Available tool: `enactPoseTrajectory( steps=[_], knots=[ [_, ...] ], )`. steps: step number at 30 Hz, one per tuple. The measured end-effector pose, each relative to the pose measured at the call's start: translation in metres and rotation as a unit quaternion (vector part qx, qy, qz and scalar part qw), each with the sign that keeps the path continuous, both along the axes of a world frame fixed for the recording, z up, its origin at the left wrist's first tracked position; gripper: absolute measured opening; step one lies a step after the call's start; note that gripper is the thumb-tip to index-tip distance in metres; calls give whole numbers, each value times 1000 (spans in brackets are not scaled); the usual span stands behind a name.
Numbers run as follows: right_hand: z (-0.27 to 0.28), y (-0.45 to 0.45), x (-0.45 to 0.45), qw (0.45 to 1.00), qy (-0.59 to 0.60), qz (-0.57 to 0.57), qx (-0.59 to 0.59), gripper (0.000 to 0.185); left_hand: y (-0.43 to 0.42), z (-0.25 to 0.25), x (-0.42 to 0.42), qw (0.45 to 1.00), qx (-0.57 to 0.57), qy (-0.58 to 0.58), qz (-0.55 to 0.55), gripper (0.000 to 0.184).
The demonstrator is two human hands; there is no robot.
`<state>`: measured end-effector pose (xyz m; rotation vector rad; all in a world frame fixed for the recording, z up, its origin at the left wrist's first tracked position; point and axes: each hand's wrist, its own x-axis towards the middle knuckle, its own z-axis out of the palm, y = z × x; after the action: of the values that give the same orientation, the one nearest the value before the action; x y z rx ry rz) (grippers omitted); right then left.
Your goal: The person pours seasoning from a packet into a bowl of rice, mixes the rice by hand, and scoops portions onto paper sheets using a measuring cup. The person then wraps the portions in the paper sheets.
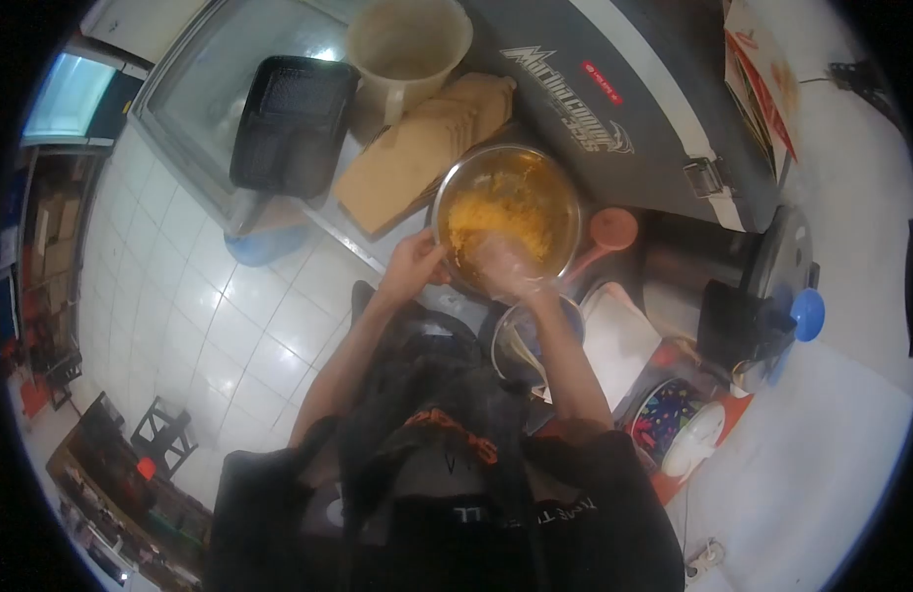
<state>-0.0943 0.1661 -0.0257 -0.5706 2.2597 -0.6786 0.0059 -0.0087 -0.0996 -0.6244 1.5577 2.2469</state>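
A steel mixing bowl (506,156) holds a crumbly yellow-orange food (486,212) whose kind I cannot make out. My left hand (415,264) grips the bowl's near left rim, thumb and fingers closed on it. Inside the bowl, my right hand (506,264) is down in the yellow food. A clear, shiny layer like a plastic glove seems to cover it. Its fingers are blurred and partly hidden, so their pose does not show. Just right of the bowl lies a pinkish scoop (612,230) with a long handle.
Brown folded cardboard pieces (402,168), a black compartment tray (289,138) and a beige pitcher (407,44) stand behind left. A large grey bag (545,89) fills the back. Near my right forearm are a metal-rimmed container (516,345), white sheet (614,335) and patterned tub (669,419).
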Motion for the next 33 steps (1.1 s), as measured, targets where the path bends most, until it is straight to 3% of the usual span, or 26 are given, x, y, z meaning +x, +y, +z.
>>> enactPoseTrajectory(
  steps=[2, 3, 6, 9, 12, 16, 18, 22, 26, 27, 29, 30, 32, 33],
  knots=[
    [21, 5, -13, 999, -34, 2, 32, 29, 0, 3, 1, 1000, 5, -5, 5, 34],
    [14, 16, -18, 992, -10, 121, 42, 32, 0, 4, 0, 1000, 9, -6, 6, 33],
    [0, 34, 3, 986, 61, 137, 77, 34, 1, 4, -1, 1000, 18, -6, 10, 34],
    [-37, 43, -5, 996, 2, 56, 71, 33, 0, 7, -1, 1000, 17, -2, 18, 33],
    [3, 34, -10, 996, -54, 19, 69, 32, 0, -2, -1, 1000, -11, 6, -4, 31],
    [-21, 27, 11, 996, 4, 92, -3, 32, 1, -1, -1, 1000, -1, 12, 6, 29],
    [-29, 24, 7, 995, 14, 54, 85, 28, -2, -5, 0, 1000, 0, 23, -6, 29],
    [13, 42, -9, 988, -6, 99, 120, 29, -1, -4, 0, 1000, -11, -4, -7, 30],
    [-21, 66, -26, 951, 17, 174, 253, 31, 0, 2, -2, 1000, 17, 9, 7, 33],
    [-41, 83, -29, 911, 214, 230, 266, 30, -2, 1, -3, 1000, 17, 6, 7, 33],
    [-57, 89, -38, 831, 404, 278, 262, 28, -2, -1, -2, 1000, 1, 4, 7, 34],
    [-61, 86, -50, 921, 342, 85, 166, 27, 0, -2, -1, 1000, -10, 1, -1, 34],
    [-67, 71, -66, 956, 262, -119, 63, 26, 1, 1, -2, 1000, -5, 3, 1, 35],
    [-73, 50, -67, 963, 218, -142, 76, 26, 1, 2, -3, 1000, 0, 3, 5, 36]
  ],
)
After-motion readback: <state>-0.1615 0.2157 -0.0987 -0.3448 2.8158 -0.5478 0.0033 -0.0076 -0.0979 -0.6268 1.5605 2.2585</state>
